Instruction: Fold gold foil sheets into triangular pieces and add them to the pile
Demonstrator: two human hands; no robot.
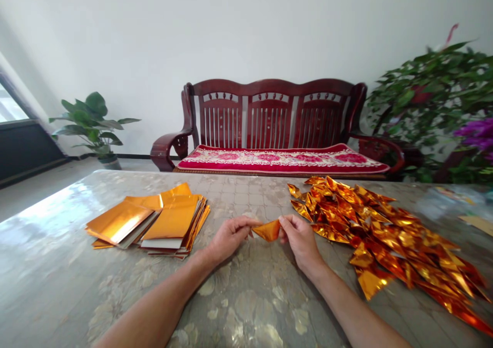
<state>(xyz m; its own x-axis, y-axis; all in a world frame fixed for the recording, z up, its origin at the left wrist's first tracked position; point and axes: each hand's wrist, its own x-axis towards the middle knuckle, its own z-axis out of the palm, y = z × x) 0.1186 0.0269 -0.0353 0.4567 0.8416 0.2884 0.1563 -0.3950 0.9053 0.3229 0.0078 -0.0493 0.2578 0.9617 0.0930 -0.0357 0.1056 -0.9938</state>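
Your left hand [230,236] and right hand [298,236] each pinch shut on one end of the folded gold foil paper [267,230], its long axis running crosswise between them.

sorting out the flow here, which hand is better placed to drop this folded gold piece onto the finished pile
Right hand: it pinches the folded piece beside the folded pile; the left hand is nearer the flat sheets.

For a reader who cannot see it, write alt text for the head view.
Both hands, left hand and right hand, pinch a folded gold foil piece above a marbled table, between flat gold sheets and a folded pile.
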